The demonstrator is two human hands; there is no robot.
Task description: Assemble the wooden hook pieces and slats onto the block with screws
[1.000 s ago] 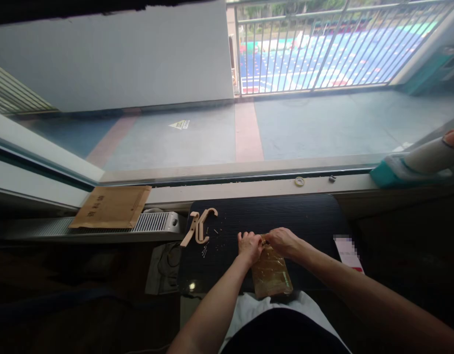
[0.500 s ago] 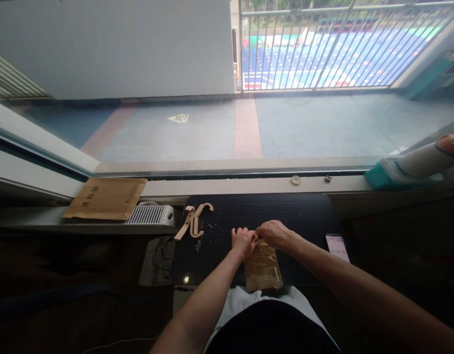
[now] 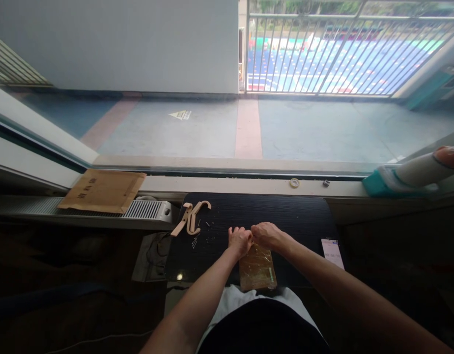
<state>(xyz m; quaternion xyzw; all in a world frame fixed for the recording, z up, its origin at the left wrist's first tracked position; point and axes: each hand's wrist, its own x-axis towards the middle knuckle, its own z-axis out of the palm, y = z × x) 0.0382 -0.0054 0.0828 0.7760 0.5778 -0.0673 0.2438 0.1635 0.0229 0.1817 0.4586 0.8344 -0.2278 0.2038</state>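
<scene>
A clear plastic bag with thin wooden pieces inside lies at the near edge of a small black table. My left hand and my right hand meet at the bag's far end, fingers pinched together on its top edge. Two curved pale wooden parts lie on the table's far left corner. Several small pins or screws are scattered beside them, to the left of my left hand.
A brown padded envelope rests on a radiator grille at left. A roll of tape and a small dark item sit on the window sill. A phone lies at the table's right edge. A teal-and-white object rests at right.
The view has shifted slightly, so everything sits a little to the left. Both hands stay pinched on the bag's top edge, with no clear change to the bag.
</scene>
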